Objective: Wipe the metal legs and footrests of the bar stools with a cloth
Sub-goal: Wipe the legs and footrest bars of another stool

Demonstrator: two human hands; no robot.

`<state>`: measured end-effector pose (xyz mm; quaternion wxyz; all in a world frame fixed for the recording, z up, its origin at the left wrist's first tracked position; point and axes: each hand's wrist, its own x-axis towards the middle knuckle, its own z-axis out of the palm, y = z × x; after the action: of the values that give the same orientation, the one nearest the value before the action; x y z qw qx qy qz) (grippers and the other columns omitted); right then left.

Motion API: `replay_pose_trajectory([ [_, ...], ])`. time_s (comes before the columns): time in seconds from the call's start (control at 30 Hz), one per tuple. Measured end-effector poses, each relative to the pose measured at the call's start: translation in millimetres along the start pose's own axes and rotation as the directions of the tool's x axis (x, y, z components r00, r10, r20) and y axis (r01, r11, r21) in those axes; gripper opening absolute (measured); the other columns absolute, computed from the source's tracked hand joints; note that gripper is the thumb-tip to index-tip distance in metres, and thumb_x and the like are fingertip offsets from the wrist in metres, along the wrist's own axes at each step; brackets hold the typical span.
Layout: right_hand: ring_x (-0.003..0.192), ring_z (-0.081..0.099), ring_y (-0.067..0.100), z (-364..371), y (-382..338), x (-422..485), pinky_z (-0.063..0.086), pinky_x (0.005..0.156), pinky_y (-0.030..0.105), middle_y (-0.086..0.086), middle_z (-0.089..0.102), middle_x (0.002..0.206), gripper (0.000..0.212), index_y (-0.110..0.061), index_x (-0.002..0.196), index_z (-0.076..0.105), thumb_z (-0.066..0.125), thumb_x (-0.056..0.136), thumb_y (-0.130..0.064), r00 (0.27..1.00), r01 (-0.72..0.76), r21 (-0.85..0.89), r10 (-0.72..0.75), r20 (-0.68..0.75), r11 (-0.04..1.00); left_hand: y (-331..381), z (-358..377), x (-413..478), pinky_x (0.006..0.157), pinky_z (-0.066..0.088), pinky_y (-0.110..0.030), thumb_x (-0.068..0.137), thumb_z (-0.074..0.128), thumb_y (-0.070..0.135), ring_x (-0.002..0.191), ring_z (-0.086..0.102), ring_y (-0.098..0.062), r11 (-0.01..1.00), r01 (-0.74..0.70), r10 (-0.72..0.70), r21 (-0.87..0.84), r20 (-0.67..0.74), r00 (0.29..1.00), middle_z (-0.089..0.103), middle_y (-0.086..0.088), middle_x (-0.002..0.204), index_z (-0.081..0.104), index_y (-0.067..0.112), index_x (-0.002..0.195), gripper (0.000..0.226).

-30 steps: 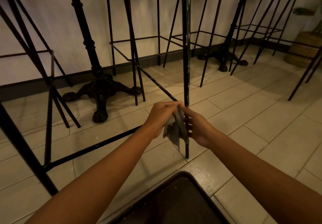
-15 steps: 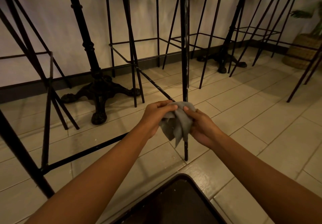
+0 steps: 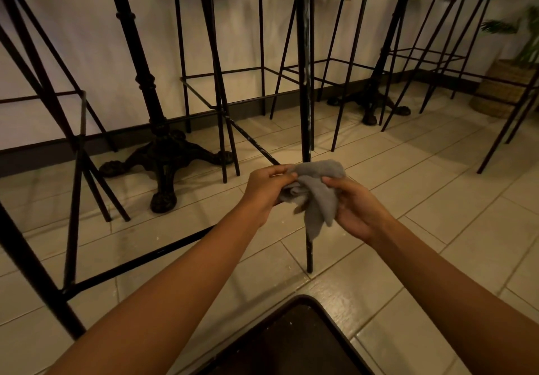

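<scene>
A grey cloth [image 3: 318, 191] hangs bunched between both hands in front of a black metal stool leg [image 3: 304, 83] that runs straight down to the tiled floor. My left hand [image 3: 267, 189] pinches the cloth's left side. My right hand [image 3: 354, 208] holds its right side, with a loose end drooping below. The leg's lower part [image 3: 309, 252] shows under the cloth. A black footrest bar [image 3: 140, 264] of the same stool runs low to the left, and a second bar [image 3: 253, 144] slants back behind my hands. The leg looks scuffed with pale marks.
Several more black bar stools [image 3: 221, 83] line the white wall. Two ornate cast-iron table bases [image 3: 164, 153] [image 3: 370, 103] stand among them. A woven basket with a plant [image 3: 501, 89] sits far right. A dark seat corner [image 3: 291, 342] lies at the bottom edge.
Both hands have drawn the cloth slightly toward me and spread it wider; it was a narrow bunch against the leg a second ago. The view has tilted down a little.
</scene>
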<state>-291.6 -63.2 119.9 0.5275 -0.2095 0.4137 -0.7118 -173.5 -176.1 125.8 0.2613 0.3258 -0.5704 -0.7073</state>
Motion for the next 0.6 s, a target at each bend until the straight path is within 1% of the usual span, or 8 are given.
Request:
replay_pose_trajectory([
  [0.07, 0.118, 0.053, 0.03, -4, -9, 0, 0.047, 0.097, 0.038, 0.023, 0.05, 0.132, 0.057, -0.004, 0.129, 0.044, 0.062, 0.076, -0.012, 1.0, 0.024, 0.018, -0.024, 0.007, 1.0, 3, 1, 0, 0.085, 0.054, -0.031, 0.086, 0.06, 0.007, 0.098, 0.063, -0.021, 0.998, -0.032, 0.031, 0.047, 0.018, 0.999, 0.064, -0.011, 0.112, 0.06, 0.008, 0.116, 0.03],
  [0.13, 0.119, 0.052, 0.033, -4, -17, -1, 0.05, 0.094, 0.039, 0.024, 0.05, 0.131, 0.063, -0.007, 0.131, 0.042, 0.067, 0.073, -0.012, 0.999, 0.039, 0.011, -0.039, -0.003, 0.999, 4, 4, -2, 0.084, 0.054, -0.029, 0.087, 0.059, 0.006, 0.096, 0.064, -0.02, 0.996, -0.062, 0.061, 0.057, 0.03, 0.998, 0.064, -0.011, 0.111, 0.061, 0.007, 0.115, 0.028],
  [0.2, 0.108, 0.059, 0.03, -4, -25, 0, 0.056, 0.082, 0.035, 0.021, 0.055, 0.124, 0.053, -0.01, 0.127, 0.045, 0.063, 0.078, -0.012, 0.991, 0.084, -0.052, -0.089, -0.103, 0.995, 2, 6, -3, 0.084, 0.053, -0.025, 0.087, 0.058, 0.005, 0.098, 0.064, -0.019, 0.983, -0.133, 0.136, 0.127, -0.019, 0.99, 0.065, -0.011, 0.112, 0.061, 0.006, 0.115, 0.027],
  [0.27, 0.094, 0.062, 0.025, -3, -33, -1, 0.058, 0.071, 0.032, 0.018, 0.058, 0.114, 0.039, -0.009, 0.12, 0.049, 0.059, 0.083, -0.01, 0.963, 0.16, -0.098, -0.177, -0.203, 0.982, -5, 4, -2, 0.091, 0.048, -0.022, 0.089, 0.057, 0.006, 0.107, 0.061, -0.017, 0.924, -0.222, 0.256, 0.312, -0.074, 0.964, 0.064, -0.009, 0.118, 0.061, 0.006, 0.117, 0.029],
  [0.37, 0.084, 0.061, 0.02, 2, -40, -2, 0.054, 0.069, 0.032, 0.01, 0.06, 0.096, 0.013, -0.013, 0.095, 0.054, 0.056, 0.085, -0.005, 0.891, 0.252, -0.234, -0.319, -0.322, 0.939, -15, 3, 1, 0.096, 0.037, -0.018, 0.092, 0.052, 0.008, 0.119, 0.053, -0.016, 0.812, -0.277, 0.347, 0.514, -0.044, 0.937, 0.057, -0.007, 0.13, 0.053, 0.009, 0.127, 0.036],
  [0.4, 0.082, 0.06, 0.018, 5, -41, -2, 0.053, 0.068, 0.031, 0.008, 0.06, 0.091, 0.012, -0.015, 0.089, 0.054, 0.055, 0.085, -0.004, 0.868, 0.262, -0.287, -0.355, -0.347, 0.921, -16, 6, 2, 0.095, 0.036, -0.017, 0.093, 0.051, 0.009, 0.121, 0.051, -0.017, 0.788, -0.283, 0.349, 0.547, -0.018, 0.937, 0.055, -0.007, 0.132, 0.05, 0.01, 0.131, 0.038],
  [0.5, 0.083, 0.06, 0.017, 12, -36, 1, 0.052, 0.065, 0.03, 0.006, 0.06, 0.089, 0.013, -0.017, 0.088, 0.053, 0.055, 0.085, -0.005, 0.838, 0.28, -0.347, -0.404, -0.367, 0.895, -20, 19, 5, 0.099, 0.038, -0.022, 0.093, 0.051, 0.012, 0.119, 0.052, -0.019, 0.755, -0.319, 0.347, 0.573, 0.064, 0.936, 0.055, -0.009, 0.131, 0.042, 0.011, 0.137, 0.044],
  [0.6, 0.088, 0.058, 0.019, 16, -34, 6, 0.049, 0.067, 0.03, 0.005, 0.057, 0.09, 0.009, -0.015, 0.093, 0.051, 0.052, 0.087, -0.008, 0.809, 0.292, -0.351, -0.426, -0.405, 0.89, -21, 28, 12, 0.098, 0.046, -0.031, 0.094, 0.051, 0.015, 0.113, 0.057, -0.022, 0.807, -0.297, 0.309, 0.51, 0.064, 0.949, 0.06, -0.01, 0.122, 0.043, 0.015, 0.136, 0.043],
])
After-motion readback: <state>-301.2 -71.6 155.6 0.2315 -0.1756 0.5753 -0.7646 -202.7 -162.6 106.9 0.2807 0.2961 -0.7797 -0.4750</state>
